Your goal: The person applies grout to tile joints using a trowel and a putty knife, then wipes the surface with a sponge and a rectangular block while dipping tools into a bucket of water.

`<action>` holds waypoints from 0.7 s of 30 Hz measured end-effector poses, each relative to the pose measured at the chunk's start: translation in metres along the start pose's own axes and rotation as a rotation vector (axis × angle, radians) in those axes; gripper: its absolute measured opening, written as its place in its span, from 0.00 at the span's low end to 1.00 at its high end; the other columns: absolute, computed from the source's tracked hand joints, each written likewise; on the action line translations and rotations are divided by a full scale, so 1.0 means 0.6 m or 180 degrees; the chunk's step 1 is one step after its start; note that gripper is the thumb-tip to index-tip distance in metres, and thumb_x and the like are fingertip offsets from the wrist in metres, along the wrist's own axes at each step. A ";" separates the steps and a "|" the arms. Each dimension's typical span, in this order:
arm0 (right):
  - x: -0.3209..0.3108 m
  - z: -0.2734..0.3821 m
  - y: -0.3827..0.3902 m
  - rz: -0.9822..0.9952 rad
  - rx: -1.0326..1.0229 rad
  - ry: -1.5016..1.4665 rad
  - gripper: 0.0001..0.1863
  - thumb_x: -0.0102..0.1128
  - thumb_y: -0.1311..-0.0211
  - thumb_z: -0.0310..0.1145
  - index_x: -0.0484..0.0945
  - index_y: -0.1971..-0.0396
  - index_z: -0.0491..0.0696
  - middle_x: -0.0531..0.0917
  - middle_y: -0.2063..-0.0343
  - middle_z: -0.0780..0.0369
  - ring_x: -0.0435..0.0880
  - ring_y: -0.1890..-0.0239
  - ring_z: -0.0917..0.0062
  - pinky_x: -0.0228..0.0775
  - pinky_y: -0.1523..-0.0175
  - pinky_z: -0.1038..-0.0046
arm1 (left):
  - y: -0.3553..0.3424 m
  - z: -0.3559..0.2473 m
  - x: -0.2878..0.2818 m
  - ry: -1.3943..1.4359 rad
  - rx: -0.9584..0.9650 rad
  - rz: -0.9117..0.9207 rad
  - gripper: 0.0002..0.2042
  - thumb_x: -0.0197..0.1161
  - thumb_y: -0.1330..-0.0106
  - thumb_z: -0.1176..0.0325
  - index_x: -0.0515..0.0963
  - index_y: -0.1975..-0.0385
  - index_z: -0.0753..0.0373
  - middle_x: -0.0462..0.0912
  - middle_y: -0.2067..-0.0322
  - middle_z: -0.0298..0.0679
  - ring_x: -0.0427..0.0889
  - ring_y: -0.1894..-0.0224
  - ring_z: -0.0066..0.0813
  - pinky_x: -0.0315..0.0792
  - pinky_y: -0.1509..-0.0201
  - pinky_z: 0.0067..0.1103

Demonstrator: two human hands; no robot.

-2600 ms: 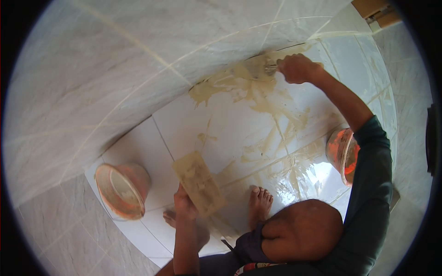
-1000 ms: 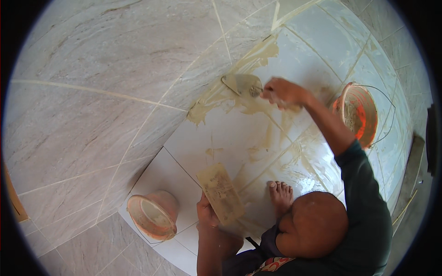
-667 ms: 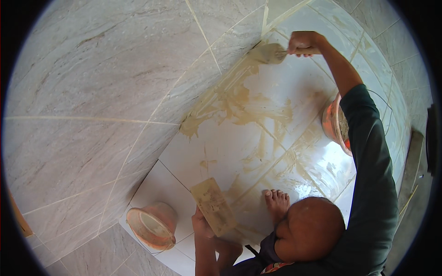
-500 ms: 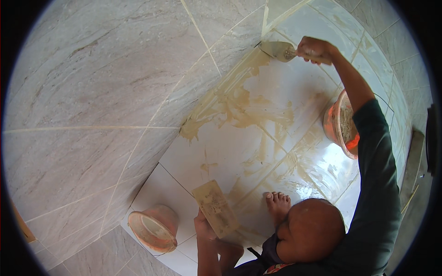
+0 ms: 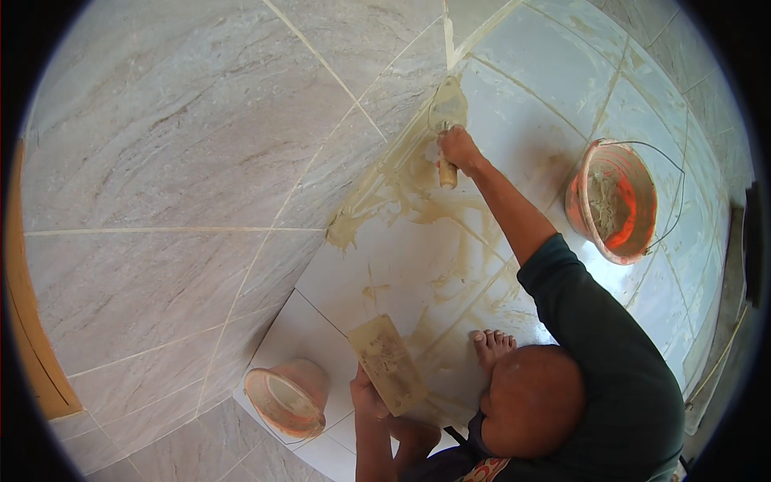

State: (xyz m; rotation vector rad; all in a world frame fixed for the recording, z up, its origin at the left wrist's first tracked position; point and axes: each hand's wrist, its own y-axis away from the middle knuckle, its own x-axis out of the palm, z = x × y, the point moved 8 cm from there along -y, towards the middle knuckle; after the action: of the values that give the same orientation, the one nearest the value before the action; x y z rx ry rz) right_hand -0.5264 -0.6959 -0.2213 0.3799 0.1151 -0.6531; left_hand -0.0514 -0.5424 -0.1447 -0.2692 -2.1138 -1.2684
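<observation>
My right hand (image 5: 460, 149) grips the wooden handle of a trowel (image 5: 448, 104), whose blade lies against the foot of the tiled wall near the far corner. Wet beige grout (image 5: 401, 181) is smeared along the joint where wall and floor meet and across the white floor tiles (image 5: 377, 265). Close to my body, my left hand (image 5: 367, 394) is closed around a flat rectangular board (image 5: 389, 363) with grout residue on its face. The underside of the board and most of the left fingers are hidden.
An orange bucket (image 5: 580, 197) holding grout, its wire handle to one side, stands on the right. Another bucket (image 5: 321, 386), with pale contents, sits at the lower left by the wall (image 5: 185, 161). My bare foot (image 5: 493, 347) and knee (image 5: 538, 390) are near the board.
My right hand has swung left with the trowel, turning its blade from sideways to pointing away along the wall. The right bucket now shows fully. The left hand still holds the board.
</observation>
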 end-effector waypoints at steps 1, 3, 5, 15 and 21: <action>0.007 -0.012 0.017 0.0227 -0.0143 -0.0279 0.18 0.51 0.32 0.40 0.73 0.67 0.37 0.75 0.79 0.57 0.76 0.83 0.73 0.73 0.79 0.70 | 0.003 0.002 -0.014 -0.0016 -0.0001 -0.0017 0.26 0.51 0.33 0.70 0.60 0.34 0.60 0.74 0.43 0.47 0.78 0.46 0.46 0.76 0.44 0.40; 0.029 -0.010 0.071 0.0745 -0.0005 -0.0139 0.18 0.52 0.33 0.40 0.74 0.67 0.37 0.75 0.79 0.58 0.76 0.83 0.74 0.71 0.79 0.70 | 0.011 0.001 -0.048 0.0216 -0.0140 -0.0095 0.25 0.50 0.32 0.69 0.61 0.34 0.60 0.73 0.43 0.47 0.78 0.46 0.46 0.75 0.43 0.40; -0.012 0.040 0.145 0.0959 0.0522 0.0172 0.18 0.52 0.33 0.41 0.76 0.67 0.38 0.76 0.76 0.59 0.76 0.81 0.75 0.71 0.77 0.72 | 0.019 -0.005 -0.020 0.0166 -0.0050 -0.0014 0.25 0.50 0.32 0.69 0.61 0.34 0.60 0.73 0.43 0.47 0.78 0.46 0.45 0.75 0.43 0.40; -0.061 -0.024 0.030 0.0834 0.1254 -0.3794 0.18 0.40 0.25 0.46 0.70 0.60 0.46 0.71 0.79 0.66 0.69 0.82 0.80 0.67 0.82 0.77 | 0.025 -0.012 -0.032 -0.0261 0.0099 -0.0086 0.23 0.49 0.30 0.68 0.61 0.34 0.61 0.74 0.44 0.46 0.77 0.45 0.44 0.75 0.43 0.39; 0.062 -0.014 0.016 0.0945 0.1232 -0.3733 0.18 0.37 0.25 0.47 0.68 0.62 0.48 0.71 0.81 0.67 0.69 0.83 0.81 0.67 0.81 0.77 | 0.029 -0.017 -0.062 -0.0066 0.0084 -0.0106 0.22 0.49 0.27 0.64 0.63 0.36 0.62 0.74 0.44 0.46 0.77 0.46 0.45 0.75 0.43 0.40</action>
State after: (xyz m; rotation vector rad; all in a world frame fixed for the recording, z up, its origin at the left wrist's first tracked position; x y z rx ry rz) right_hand -0.4910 -0.7070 -0.2343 0.3235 -1.1770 -0.5161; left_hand -0.0099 -0.5364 -0.1523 -0.2376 -2.1592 -1.2607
